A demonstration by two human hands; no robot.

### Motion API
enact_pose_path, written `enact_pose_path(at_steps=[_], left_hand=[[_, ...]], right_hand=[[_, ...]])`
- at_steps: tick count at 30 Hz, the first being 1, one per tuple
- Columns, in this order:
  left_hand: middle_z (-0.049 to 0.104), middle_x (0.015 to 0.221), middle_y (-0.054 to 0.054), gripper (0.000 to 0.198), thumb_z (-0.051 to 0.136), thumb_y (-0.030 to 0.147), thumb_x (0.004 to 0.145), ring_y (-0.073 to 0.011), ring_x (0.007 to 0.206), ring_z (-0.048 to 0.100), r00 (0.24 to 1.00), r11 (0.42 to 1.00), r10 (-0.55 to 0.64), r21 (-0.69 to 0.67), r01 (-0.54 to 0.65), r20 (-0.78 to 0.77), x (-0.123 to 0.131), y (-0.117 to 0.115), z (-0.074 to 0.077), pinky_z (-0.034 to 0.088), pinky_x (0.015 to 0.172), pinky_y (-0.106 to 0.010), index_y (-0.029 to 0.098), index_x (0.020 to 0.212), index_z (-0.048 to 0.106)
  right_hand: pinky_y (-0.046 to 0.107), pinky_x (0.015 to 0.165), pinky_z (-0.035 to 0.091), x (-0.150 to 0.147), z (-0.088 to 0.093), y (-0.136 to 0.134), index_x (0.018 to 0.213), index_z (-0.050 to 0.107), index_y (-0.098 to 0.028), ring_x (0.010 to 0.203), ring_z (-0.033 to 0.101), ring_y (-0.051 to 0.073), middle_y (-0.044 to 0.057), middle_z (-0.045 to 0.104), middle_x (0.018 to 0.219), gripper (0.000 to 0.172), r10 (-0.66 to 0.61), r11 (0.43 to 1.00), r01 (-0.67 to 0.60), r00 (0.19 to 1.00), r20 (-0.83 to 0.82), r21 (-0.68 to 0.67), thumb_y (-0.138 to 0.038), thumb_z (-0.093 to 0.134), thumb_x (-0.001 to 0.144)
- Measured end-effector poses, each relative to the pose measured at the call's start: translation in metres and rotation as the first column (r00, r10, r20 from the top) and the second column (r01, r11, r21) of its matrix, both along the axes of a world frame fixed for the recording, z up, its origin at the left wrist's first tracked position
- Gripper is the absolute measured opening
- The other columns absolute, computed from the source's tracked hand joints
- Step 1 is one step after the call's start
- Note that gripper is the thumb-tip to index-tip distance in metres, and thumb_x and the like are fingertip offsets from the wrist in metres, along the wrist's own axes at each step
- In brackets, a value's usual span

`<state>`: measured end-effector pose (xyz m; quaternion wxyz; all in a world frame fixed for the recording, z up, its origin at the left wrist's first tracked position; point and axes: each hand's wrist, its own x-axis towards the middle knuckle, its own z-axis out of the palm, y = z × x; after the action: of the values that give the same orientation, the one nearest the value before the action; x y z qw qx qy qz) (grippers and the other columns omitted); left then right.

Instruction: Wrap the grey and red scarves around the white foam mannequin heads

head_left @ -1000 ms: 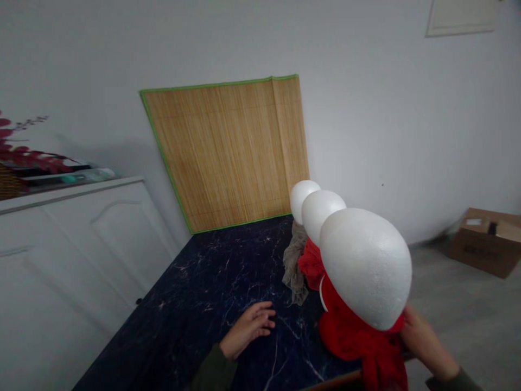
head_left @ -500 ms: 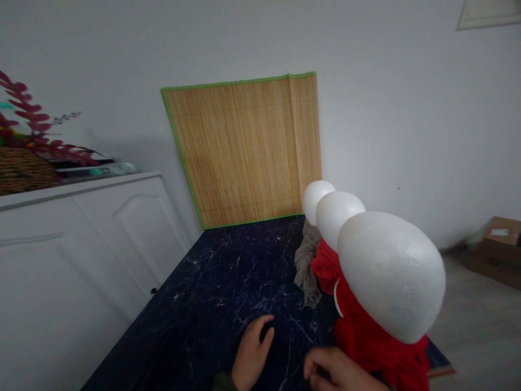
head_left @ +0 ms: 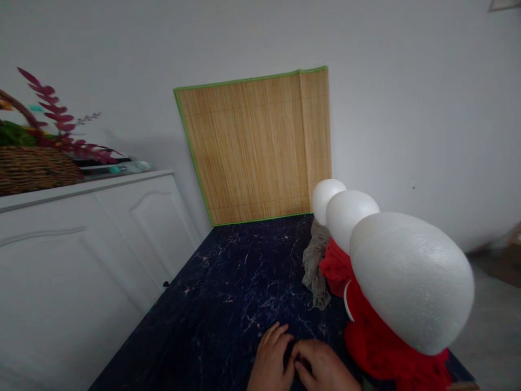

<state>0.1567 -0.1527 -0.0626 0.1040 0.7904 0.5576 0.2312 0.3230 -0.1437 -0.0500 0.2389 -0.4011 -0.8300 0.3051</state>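
Note:
Both hands rest together on the dark marbled tabletop [head_left: 228, 282] at the bottom of the view. My left hand [head_left: 272, 361] lies flat with its fingers stretched forward. My right hand [head_left: 323, 366] touches it from the right, fingers curled inward over a small dark spot I cannot make out. Just to the right stand three white foam heads in a row; the nearest foam head [head_left: 411, 279] wears a red scarf [head_left: 380, 347], the middle foam head [head_left: 350, 214] a red cloth, the far foam head [head_left: 325, 196] a beige cloth [head_left: 317, 266].
A bamboo mat [head_left: 260, 146] with a green edge leans against the white wall at the table's far end. A white cabinet [head_left: 81, 244] on the left carries a wicker basket [head_left: 35, 168] with red leaves. A cardboard box shows at the right edge.
My right hand came from behind the red scarf to the table's front and now touches my left hand. The view has swung left, so the heads and the mat sit further right.

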Motion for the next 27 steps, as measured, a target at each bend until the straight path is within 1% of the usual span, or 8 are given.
enact_pose_path(at_steps=[3, 6, 9, 12, 18, 23, 27], left_hand=[[0.054, 0.121, -0.006, 0.034, 0.046, 0.014, 0.073, -0.0248, 0.117, 0.044, 0.999, 0.999, -0.012, 0.044, 0.013, -0.030, -0.001, 0.000, -0.002, 0.040, 0.096, -0.047, 0.021, 0.104, 0.058], [0.054, 0.121, -0.007, 0.031, 0.045, 0.018, 0.077, -0.0246, 0.117, 0.044, 0.998, 0.998, -0.016, 0.055, 0.019, -0.055, -0.001, -0.001, 0.000, 0.041, 0.095, -0.047, 0.021, 0.105, 0.057], [0.053, 0.123, -0.006, 0.033, 0.045, 0.015, 0.075, -0.0239, 0.118, 0.042, 0.998, 0.999, -0.002, 0.045, 0.005, -0.062, 0.001, -0.002, 0.004, 0.040, 0.097, -0.046, 0.021, 0.106, 0.057], [0.052, 0.123, -0.007, 0.033, 0.044, 0.015, 0.076, -0.0236, 0.119, 0.042, 0.998, 0.999, -0.003, 0.038, 0.005, -0.065, 0.002, -0.003, 0.006, 0.039, 0.098, -0.046, 0.021, 0.107, 0.056], [0.052, 0.123, -0.008, 0.034, 0.045, 0.017, 0.076, -0.0249, 0.119, 0.042, 0.997, 1.000, -0.017, 0.024, 0.019, -0.074, 0.001, -0.003, 0.005, 0.039, 0.097, -0.046, 0.019, 0.107, 0.056], [0.050, 0.125, -0.007, 0.039, 0.047, 0.014, 0.071, -0.0250, 0.120, 0.040, 0.997, 0.999, -0.026, -0.034, 0.024, -0.069, 0.000, -0.001, 0.007, 0.036, 0.099, -0.046, 0.020, 0.109, 0.056], [0.049, 0.127, -0.006, 0.040, 0.045, 0.013, 0.071, -0.0238, 0.122, 0.037, 0.998, 0.998, -0.015, -0.059, 0.011, -0.062, 0.001, -0.001, 0.009, 0.034, 0.101, -0.044, 0.021, 0.109, 0.056]], right_hand=[[0.021, 0.073, 0.037, -0.002, 0.001, 0.000, 0.088, 0.058, -0.020, 0.082, 0.055, 0.013, 0.001, 0.062, 0.086, 0.023, -0.007, 1.000, 0.007, 1.000, 0.023, -0.004, -0.011, 0.045, 0.071], [0.020, 0.073, 0.037, -0.002, 0.001, 0.000, 0.087, 0.058, -0.020, 0.081, 0.055, 0.013, 0.001, 0.062, 0.086, 0.022, -0.001, 1.000, 0.001, 1.000, 0.023, 0.000, -0.012, 0.045, 0.071], [0.020, 0.073, 0.036, -0.001, 0.002, -0.001, 0.086, 0.057, -0.021, 0.080, 0.054, 0.012, 0.000, 0.061, 0.085, 0.021, 0.002, 1.000, -0.002, 1.000, -0.009, 0.010, -0.011, 0.045, 0.072], [0.020, 0.071, 0.036, -0.001, 0.001, -0.002, 0.084, 0.056, -0.021, 0.078, 0.054, 0.012, -0.001, 0.061, 0.082, 0.019, -0.014, 1.000, 0.014, 1.000, -0.007, 0.017, -0.011, 0.045, 0.071], [0.020, 0.068, 0.035, -0.002, -0.005, 0.000, 0.083, 0.054, -0.020, 0.076, 0.053, 0.012, -0.001, 0.060, 0.081, 0.018, -0.030, 0.999, 0.029, 0.999, 0.014, 0.024, -0.012, 0.047, 0.069], [0.019, 0.065, 0.034, -0.002, -0.004, 0.002, 0.081, 0.054, -0.020, 0.073, 0.052, 0.011, -0.001, 0.059, 0.078, 0.016, -0.028, 0.999, 0.027, 0.999, 0.025, 0.031, -0.012, 0.047, 0.069], [0.020, 0.066, 0.033, -0.003, -0.005, 0.002, 0.081, 0.052, -0.021, 0.074, 0.052, 0.011, -0.002, 0.059, 0.079, 0.015, -0.035, 0.999, 0.034, 0.999, 0.014, 0.038, -0.012, 0.046, 0.070]])
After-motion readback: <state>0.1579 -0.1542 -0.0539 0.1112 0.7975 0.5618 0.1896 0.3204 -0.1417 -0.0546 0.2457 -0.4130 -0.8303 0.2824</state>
